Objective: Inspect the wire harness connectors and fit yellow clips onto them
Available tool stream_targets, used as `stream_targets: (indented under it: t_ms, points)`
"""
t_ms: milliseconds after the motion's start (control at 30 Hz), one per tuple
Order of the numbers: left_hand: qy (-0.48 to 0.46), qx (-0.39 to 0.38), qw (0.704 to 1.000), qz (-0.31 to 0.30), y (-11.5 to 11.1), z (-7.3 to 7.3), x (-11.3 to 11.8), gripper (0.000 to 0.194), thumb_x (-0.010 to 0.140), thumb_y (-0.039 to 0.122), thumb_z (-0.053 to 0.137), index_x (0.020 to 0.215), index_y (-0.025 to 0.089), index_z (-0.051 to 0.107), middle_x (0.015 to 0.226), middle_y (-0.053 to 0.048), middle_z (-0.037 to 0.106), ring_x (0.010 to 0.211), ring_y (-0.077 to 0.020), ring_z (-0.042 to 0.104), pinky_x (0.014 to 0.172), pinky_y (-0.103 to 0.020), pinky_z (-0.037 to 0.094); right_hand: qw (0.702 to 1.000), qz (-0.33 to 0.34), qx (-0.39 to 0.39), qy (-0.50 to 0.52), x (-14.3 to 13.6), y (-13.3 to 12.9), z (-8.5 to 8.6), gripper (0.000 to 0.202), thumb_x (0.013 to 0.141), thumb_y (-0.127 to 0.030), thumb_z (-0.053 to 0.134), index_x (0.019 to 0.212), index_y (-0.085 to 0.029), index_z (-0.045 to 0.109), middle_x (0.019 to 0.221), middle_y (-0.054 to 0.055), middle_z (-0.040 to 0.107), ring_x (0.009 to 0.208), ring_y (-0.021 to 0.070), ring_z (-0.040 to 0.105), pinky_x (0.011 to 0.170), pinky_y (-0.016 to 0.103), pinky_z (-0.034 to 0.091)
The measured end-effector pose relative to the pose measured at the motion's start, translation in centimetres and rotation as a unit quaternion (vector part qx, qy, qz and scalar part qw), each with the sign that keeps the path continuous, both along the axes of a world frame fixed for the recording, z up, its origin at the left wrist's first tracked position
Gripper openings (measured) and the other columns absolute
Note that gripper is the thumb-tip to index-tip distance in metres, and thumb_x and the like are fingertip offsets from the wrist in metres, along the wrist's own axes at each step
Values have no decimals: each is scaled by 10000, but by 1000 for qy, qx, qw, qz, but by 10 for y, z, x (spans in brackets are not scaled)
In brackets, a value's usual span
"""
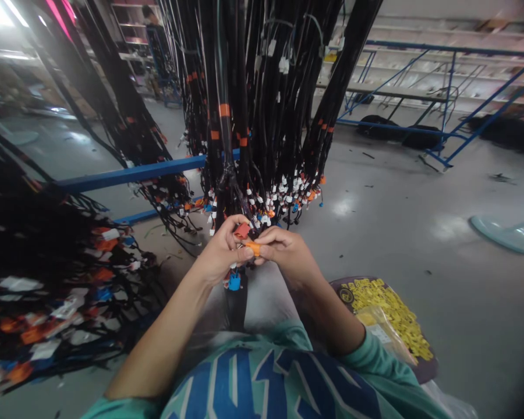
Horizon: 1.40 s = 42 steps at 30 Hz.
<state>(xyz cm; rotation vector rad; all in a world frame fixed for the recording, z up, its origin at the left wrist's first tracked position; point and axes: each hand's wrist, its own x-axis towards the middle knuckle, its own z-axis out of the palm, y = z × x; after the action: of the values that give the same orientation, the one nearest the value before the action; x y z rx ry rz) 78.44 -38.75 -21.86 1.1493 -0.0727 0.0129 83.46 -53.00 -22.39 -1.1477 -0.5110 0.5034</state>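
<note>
My left hand (224, 251) and my right hand (286, 250) meet in front of me, fingers closed on an orange connector (254, 249) between them. A red connector (241, 230) sits at the fingers of my left hand, just above the orange one. Below the hands dangles a blue connector (234, 281). The black wire harness (227, 174) hangs down to my hands from above, with orange tape (224, 109) around one strand. Fingertips partly cover the orange connector, so its details are hidden.
More harness bundles with white, orange and blue connectors hang behind and at the left (105, 273). A blue rail (135, 174) runs behind my hands. Yellow small parts (388, 308) and a plastic bag (386, 333) lie on a stool at the right. A blue frame (452, 105) stands farther back.
</note>
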Motion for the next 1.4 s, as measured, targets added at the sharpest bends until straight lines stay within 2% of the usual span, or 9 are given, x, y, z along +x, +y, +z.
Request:
stream_targets:
  t_ms: [200,333,433,533,633,767,1033,1233,1400]
  points:
    - [16,-35,999,22,-8,-2,5,549,542,209,806,933,204,421,583,92,481,379,-33,439,336,-119,315,999,-36,9,8,6,3,-8,253,544,-357,779,672,-181,651,635,-30,618,499,84,581,506,234,537]
    - [46,-140,988,56,-12,2,13,493,526,151,804,860,203,444,597,77,505,414,-42,465,369,-126,340,996,-88,18,26,8,5,-18,301,620,-414,718,812,-191,656,672,-15,612,564,89,589,524,222,532]
    - [83,-216,968,97,-9,7,18,359,604,88,738,812,189,463,636,47,532,456,-35,464,407,-119,354,993,-109,-2,32,7,4,-26,322,676,-438,656,875,-187,627,745,3,603,584,85,580,510,213,516]
    - [109,-260,949,140,-6,10,23,234,707,57,635,796,184,460,648,24,545,476,-41,475,429,-117,367,998,-50,-46,-3,0,-1,-31,278,706,-378,628,901,-180,609,802,17,600,640,85,583,569,214,513]
    - [112,-279,938,170,-6,12,26,185,762,54,566,787,183,435,645,14,553,484,-43,489,457,-117,395,992,29,-92,-85,-11,-2,-31,463,598,-238,715,1039,-220,575,929,23,594,763,107,587,653,233,520]
    - [112,-252,944,180,-8,13,26,234,735,65,604,801,194,420,642,25,565,496,-54,525,479,-135,441,983,-33,-104,-146,-21,2,-32,360,643,-169,648,992,-247,606,879,6,604,742,108,577,698,253,520]
    - [96,-103,978,156,-4,8,14,451,569,93,722,900,207,438,666,56,576,543,-112,609,499,-235,543,995,-69,-2,-69,-4,-4,-30,330,698,-300,629,1026,-274,642,952,20,544,800,133,585,676,275,554]
    - [85,-36,988,127,-10,9,9,533,524,182,774,925,197,422,664,55,555,515,-110,592,420,-207,519,992,-92,-26,-81,-2,-3,-23,356,697,-221,602,1050,-269,593,849,-6,572,700,105,584,629,259,545]
    - [101,18,989,103,-8,9,5,551,553,266,768,971,207,415,605,47,565,452,-136,590,326,-162,422,984,-134,-60,-101,-6,-4,-13,177,664,-178,566,837,-215,578,697,-27,605,584,97,580,527,225,512]
